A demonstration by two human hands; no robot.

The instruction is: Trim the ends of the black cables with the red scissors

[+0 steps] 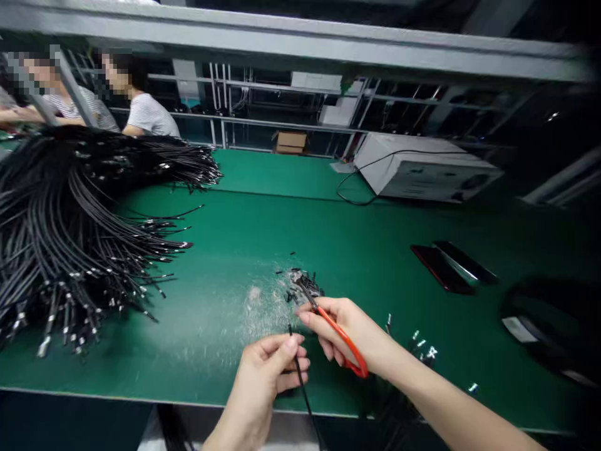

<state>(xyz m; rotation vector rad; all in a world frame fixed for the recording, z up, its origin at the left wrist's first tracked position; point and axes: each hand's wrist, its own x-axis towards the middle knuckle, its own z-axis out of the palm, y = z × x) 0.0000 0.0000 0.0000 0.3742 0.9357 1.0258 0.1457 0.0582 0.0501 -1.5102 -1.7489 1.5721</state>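
Near the table's front edge, my left hand pinches a thin black cable close to its end, which points up and away. To its right my right hand is closed on red-handled scissors, whose dark blades point up and left. Below the blade tips lies a small pile of short black offcuts, with pale strands and debris scattered to its left. The cable end and the blades look apart.
A large bundle of black cables covers the left of the green table. A white box-shaped device stands at the back right, two phones nearer. More cable ends lie right. People sit back left.
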